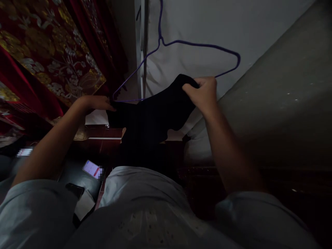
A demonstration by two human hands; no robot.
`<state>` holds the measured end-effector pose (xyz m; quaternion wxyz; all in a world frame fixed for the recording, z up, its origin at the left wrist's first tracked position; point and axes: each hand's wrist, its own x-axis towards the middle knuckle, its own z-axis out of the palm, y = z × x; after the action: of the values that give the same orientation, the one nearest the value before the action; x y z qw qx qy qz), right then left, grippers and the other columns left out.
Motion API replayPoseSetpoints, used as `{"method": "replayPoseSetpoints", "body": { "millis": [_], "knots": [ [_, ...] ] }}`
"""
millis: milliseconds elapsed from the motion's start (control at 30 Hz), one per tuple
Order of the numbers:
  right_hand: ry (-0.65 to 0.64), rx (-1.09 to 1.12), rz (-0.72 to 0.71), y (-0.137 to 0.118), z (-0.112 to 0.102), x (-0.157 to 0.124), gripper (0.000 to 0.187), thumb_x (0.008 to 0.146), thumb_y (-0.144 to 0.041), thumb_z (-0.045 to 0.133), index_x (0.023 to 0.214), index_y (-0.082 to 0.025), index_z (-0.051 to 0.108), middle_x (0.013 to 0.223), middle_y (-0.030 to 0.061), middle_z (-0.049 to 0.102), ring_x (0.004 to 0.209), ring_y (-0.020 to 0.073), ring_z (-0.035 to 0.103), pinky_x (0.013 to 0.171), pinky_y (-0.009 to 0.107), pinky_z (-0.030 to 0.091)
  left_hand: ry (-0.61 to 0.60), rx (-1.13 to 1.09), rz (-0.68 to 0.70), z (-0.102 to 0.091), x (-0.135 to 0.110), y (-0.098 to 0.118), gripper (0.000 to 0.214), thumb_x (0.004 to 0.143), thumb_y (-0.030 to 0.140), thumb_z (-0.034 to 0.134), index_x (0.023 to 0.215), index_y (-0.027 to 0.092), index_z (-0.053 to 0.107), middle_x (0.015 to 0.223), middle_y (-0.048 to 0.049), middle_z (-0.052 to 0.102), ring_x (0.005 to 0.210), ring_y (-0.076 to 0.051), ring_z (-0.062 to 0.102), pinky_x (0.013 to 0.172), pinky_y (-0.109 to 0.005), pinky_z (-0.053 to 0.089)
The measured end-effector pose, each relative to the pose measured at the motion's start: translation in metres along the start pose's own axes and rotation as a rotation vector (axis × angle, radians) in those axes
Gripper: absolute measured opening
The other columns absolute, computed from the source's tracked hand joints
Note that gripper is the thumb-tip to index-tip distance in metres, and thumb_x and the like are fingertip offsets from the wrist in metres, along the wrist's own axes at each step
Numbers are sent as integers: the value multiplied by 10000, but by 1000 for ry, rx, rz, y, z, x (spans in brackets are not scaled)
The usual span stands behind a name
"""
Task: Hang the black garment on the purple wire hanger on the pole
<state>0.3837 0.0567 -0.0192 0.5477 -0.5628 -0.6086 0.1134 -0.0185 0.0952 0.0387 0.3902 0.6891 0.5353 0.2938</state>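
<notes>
A black garment point(153, 114) is stretched out in front of me; its exact kind is hard to make out in the dim light. My left hand point(100, 103) pinches its left end. My right hand point(203, 91) is closed on the upper right end, thumb in front on the cloth. A purple wire hanger point(192, 43) stands upright against the pale wall, its lower bar partly hidden by the garment and by my right hand. Whether the bar runs through the cloth or behind it, I cannot tell.
A red curtain point(64, 45) with gold and silver flowers hangs at the left. Below it, a lit phone point(92, 169) lies on a dark surface point(75, 171), near a pale flat object point(84, 204). A large greyish surface point(282, 100) slopes along the right.
</notes>
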Motion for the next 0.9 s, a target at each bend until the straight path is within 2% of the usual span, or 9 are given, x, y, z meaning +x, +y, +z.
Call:
{"method": "replayPoseSetpoints", "body": {
  "millis": [67, 133, 300, 400, 500, 633, 800, 867, 900],
  "knots": [
    [-2, 5, -6, 2, -1, 0, 454, 755, -133, 679, 502, -218, 311, 507, -47, 220, 515, 80, 235, 458, 276, 178, -153, 90, -162, -5, 4, 13, 355, 641, -33, 914, 636, 206, 651, 469, 82, 459, 714, -159, 544, 1004, -327, 519],
    [1, 4, -11, 4, 0, 0, 458, 753, -144, 679, 509, -219, 299, 514, -43, 226, 519, 83, 236, 463, 281, 187, -122, 126, -195, -5, 2, 36, 304, 731, -72, 829, 660, 177, 669, 495, 64, 478, 782, -177, 580, 1066, -356, 489],
    [-100, 75, 7, 5, 10, -10, 425, 819, -223, 649, 535, -209, 332, 547, -37, 283, 535, 90, 285, 492, 259, 218, 11, 285, 252, 19, -13, 86, 134, 865, -57, 632, 961, 22, 683, 944, 13, 678, 1148, -219, 579, 1187, -446, 351],
    [-140, 133, -50, 4, 16, -22, 355, 865, -313, 648, 600, -207, 438, 592, -27, 386, 598, 120, 408, 560, 255, 340, 79, 426, 547, 38, -14, 89, 419, 894, -92, 475, 1307, -44, 524, 1248, -55, 596, 1284, -234, 528, 1184, -494, 299],
    [-3, 183, -143, 3, 9, -24, 163, 896, -331, 650, 793, -227, 579, 800, 30, 588, 881, 199, 590, 776, 313, 479, 101, 392, 627, 45, -8, 79, 492, 907, -120, 506, 1379, 19, 491, 1270, -57, 604, 1257, -189, 539, 1208, -426, 305],
    [281, 180, -87, 13, -23, 2, 69, 915, -197, 645, 982, -213, 639, 1146, 113, 663, 1219, 233, 567, 1016, 370, 445, 51, 420, 597, 32, -3, 69, 256, 983, -9, 555, 1230, 32, 610, 1231, -41, 643, 1210, -190, 547, 1198, -427, 321],
    [-220, 327, 372, 31, -56, 27, 326, 924, -342, 726, 686, -136, 640, 679, 49, 654, 717, 169, 661, 725, 352, 520, 147, 539, 638, 10, -4, 65, 329, 1063, 287, 537, 1229, 11, 604, 1245, -94, 588, 1267, -221, 501, 1151, -469, 337],
    [-262, 427, 232, 27, -48, 26, 403, 1038, -419, 545, 809, -132, 709, 698, 24, 690, 689, 138, 687, 707, 319, 560, 272, 528, 554, 8, -1, 60, 442, 1013, 500, 617, 1209, 105, 593, 1205, -86, 613, 1149, -203, 532, 1080, -438, 438],
    [-200, 329, 31, 22, -40, 25, 469, 1094, -404, 404, 891, -140, 735, 725, 10, 710, 707, 119, 705, 717, 287, 582, 320, 520, 481, 9, 2, 57, 479, 976, 589, 635, 1156, 147, 591, 1131, -72, 641, 1052, -196, 539, 1031, -428, 473]
  ]
}}
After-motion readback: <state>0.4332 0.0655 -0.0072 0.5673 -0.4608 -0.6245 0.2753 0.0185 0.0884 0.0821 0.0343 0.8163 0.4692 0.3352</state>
